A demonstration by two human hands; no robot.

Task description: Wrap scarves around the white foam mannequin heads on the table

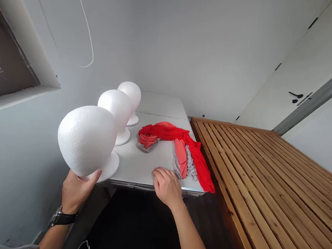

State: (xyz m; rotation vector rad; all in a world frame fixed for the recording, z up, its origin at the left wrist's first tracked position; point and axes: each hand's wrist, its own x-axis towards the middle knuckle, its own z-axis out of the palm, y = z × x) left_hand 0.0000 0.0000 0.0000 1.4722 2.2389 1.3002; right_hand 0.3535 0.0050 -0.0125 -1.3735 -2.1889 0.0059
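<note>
My left hand [79, 188] is closed around the lower part of the nearest white foam mannequin head [87, 138], its thumb at the neck. Its round base stands at the table's front left corner; some of the fingers are hidden behind the foam. Behind it, two more foam heads [114, 103] stand in a row on their bases. My right hand [167, 185] rests on the front edge of the white table [144, 170], fingers lightly bent on the surface, holding nothing. Just beyond it lie a bright red scarf [200, 161], a coral scarf [180, 155] and grey fabric [190, 164], bunched together.
A slatted wooden bed frame [254, 169] runs along the table's right side. A wall and a window [4, 54] are close on the left, with a white cord [85, 16] hanging down. At the far right is a white door [310, 74].
</note>
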